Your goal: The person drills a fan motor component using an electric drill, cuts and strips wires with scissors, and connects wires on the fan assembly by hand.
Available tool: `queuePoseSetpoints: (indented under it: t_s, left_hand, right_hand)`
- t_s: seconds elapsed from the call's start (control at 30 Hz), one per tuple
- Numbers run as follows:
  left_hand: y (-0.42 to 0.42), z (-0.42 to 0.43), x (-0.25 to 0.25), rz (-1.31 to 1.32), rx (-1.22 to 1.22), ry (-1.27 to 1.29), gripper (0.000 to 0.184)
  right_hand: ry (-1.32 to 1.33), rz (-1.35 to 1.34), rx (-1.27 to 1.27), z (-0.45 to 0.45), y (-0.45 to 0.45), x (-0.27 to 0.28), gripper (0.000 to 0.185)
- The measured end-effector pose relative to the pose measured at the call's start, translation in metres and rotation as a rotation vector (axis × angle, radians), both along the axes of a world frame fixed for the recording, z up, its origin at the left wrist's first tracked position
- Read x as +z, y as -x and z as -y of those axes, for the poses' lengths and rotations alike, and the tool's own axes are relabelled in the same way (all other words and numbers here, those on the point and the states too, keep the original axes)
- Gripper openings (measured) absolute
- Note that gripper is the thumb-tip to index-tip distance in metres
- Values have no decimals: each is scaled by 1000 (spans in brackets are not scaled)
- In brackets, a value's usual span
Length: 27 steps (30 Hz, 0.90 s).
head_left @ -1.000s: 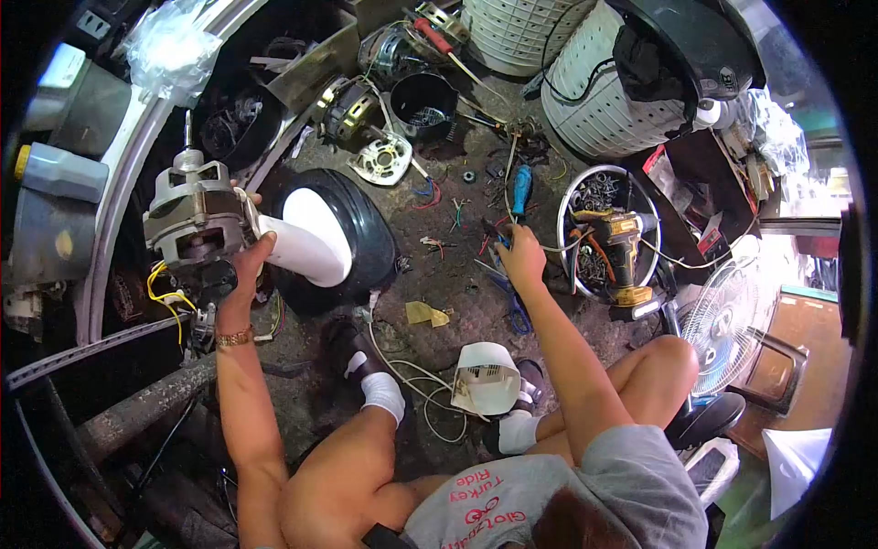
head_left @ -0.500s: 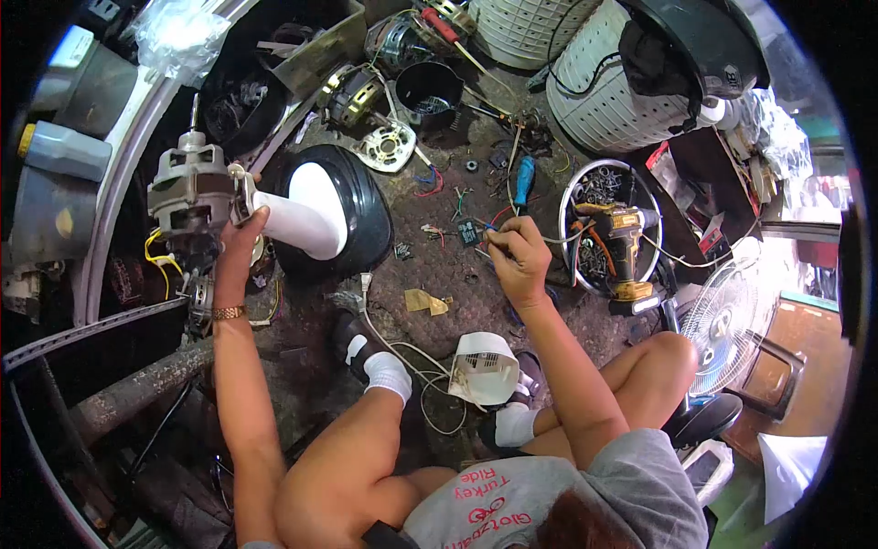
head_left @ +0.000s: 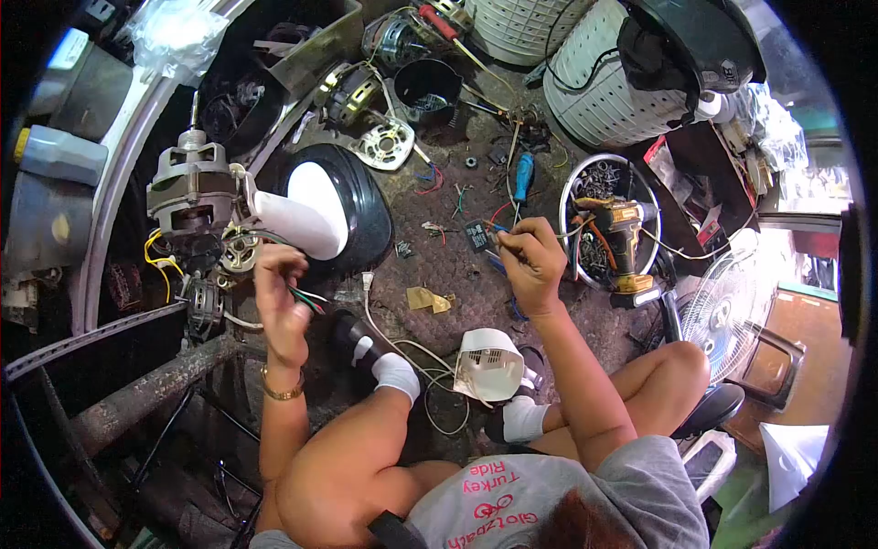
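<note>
My left hand (head_left: 283,306) is raised beside the fan motor (head_left: 192,188), its fingers curled around a bundle of wires (head_left: 306,297) with green, white and dark ends. These wires run from the motor's lower side. The motor sits at the end of a white neck (head_left: 315,206) on a black base (head_left: 370,210). In a pinch, my right hand (head_left: 532,267) holds a small black capacitor (head_left: 477,235) by its leads, over the floor. The lead ends are partly hidden by my fingers. A blue screwdriver (head_left: 524,176) lies just beyond that hand.
A yellow and black drill (head_left: 626,238) rests on a round metal tray (head_left: 569,197) of screws. Near my feet lies a white plastic housing (head_left: 487,366) with a cord. Other motors (head_left: 347,91) and a black cup (head_left: 428,91) stand farther back. A fan (head_left: 722,320) is at right.
My left hand has let go of the motor and neck, moved right and down, and now holds the wires. The right hand has shifted slightly, still with the capacitor.
</note>
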<state>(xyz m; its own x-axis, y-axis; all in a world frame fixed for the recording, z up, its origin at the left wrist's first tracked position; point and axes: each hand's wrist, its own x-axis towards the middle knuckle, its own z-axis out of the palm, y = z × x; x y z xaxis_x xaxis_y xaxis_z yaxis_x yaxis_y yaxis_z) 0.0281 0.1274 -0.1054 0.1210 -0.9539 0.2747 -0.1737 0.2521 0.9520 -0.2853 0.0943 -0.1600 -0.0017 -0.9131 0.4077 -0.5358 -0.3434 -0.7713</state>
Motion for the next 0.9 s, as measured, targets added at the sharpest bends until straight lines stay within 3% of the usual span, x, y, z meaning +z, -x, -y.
queuePoseSetpoints:
  t_s: [0.03, 0.1, 0.17, 0.23, 0.27, 0.3, 0.4, 0.43, 0.47, 0.53, 0.6, 0.73, 0.8, 0.83, 0.87, 0.9]
  left_hand:
    - [1, 1, 12, 185, -166, 2, 43]
    - [1, 0, 34, 295, -203, -9, 39]
    - [-10, -3, 57, 474, -294, -342, 33]
    - [-29, -16, 35, 859, -127, -497, 28]
    - [-46, -22, 17, 923, -20, -539, 26]
    - [-56, -25, 17, 1073, 60, -698, 33]
    - [-129, -45, -37, 1183, 476, -508, 62]
    - [-142, -39, -34, 1070, 594, -534, 72]
    - [-167, -38, -34, 949, 636, -377, 75]
    - [-176, -28, 0, 407, 684, -141, 75]
    - [-173, -16, 42, -58, 700, 162, 73]
    - [-77, 3, 134, -218, 533, 454, 69]
    - [-27, 3, 150, 85, 344, 372, 67]
    - [-16, -3, 135, 528, 299, 287, 69]
    - [-5, -8, 119, 956, 243, 284, 71]
    - [8, -13, 93, 997, 85, 184, 73]
  right_hand:
    - [3, 1, 3, 1, 2, -4, 17]
    - [-32, -72, -25, 2, 11, -20, 18]
    - [-97, -121, -43, 0, 24, -39, 16]
    - [-171, -371, -4, -3, 43, -67, 14]
    - [-237, -441, 5, -7, 54, -81, 12]
    - [-234, -446, 2, -11, 62, -92, 12]
    - [-495, -757, 37, -16, 84, -114, 19]
    - [-497, -766, 45, -12, 84, -112, 19]
    - [-435, -729, 70, -5, 81, -106, 20]
    - [-372, -692, 95, 15, 72, -106, 21]
    - [-515, -654, -64, 46, 61, -111, 22]
    - [-741, -493, -321, 103, 31, -120, 25]
    - [-811, -399, -479, 124, 24, -149, 33]
    - [-799, -390, -488, 132, 24, -170, 33]
    - [-826, -142, -540, 138, 24, -191, 35]
    - [-848, 102, -582, 140, 25, -202, 36]
